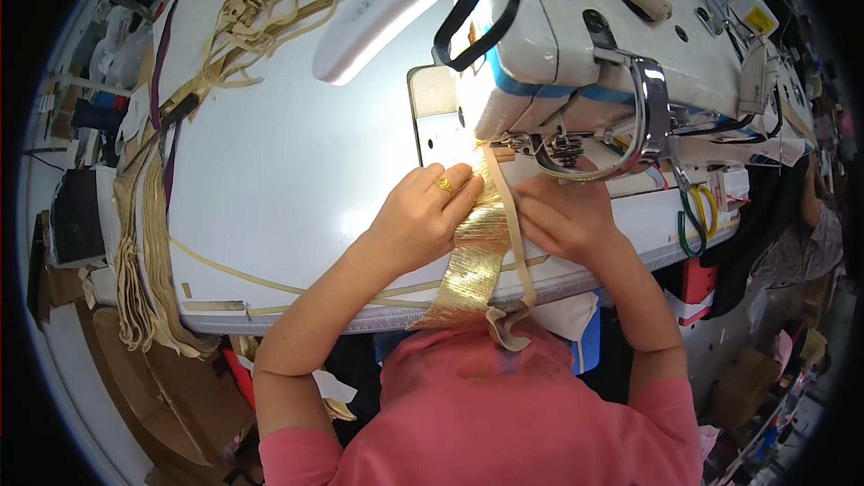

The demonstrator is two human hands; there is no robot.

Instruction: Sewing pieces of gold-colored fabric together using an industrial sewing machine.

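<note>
A strip of shiny gold pleated fabric [474, 272] runs from beneath the sewing machine [540, 54] down over the table's near edge toward my body. A narrow beige fabric band [515, 243] lies along its right side, and its loose end curls at my shirt. My left hand [423, 216], with a yellow ring on one finger, grips the gold fabric's left side just below the needle area. My right hand [569, 220] is closed at the beige band's right edge, its fingertips partly hidden. The needle and presser foot are mostly hidden under the machine head.
A white table [270, 189] with a ruler-marked front edge holds the machine. Bundles of beige strips [261, 9] lie at the far left, with more hanging over the left edge [148, 261]. Green-and-yellow-handled scissors [693, 216] rest at the right. A white lamp arm [387, 13] hangs above.
</note>
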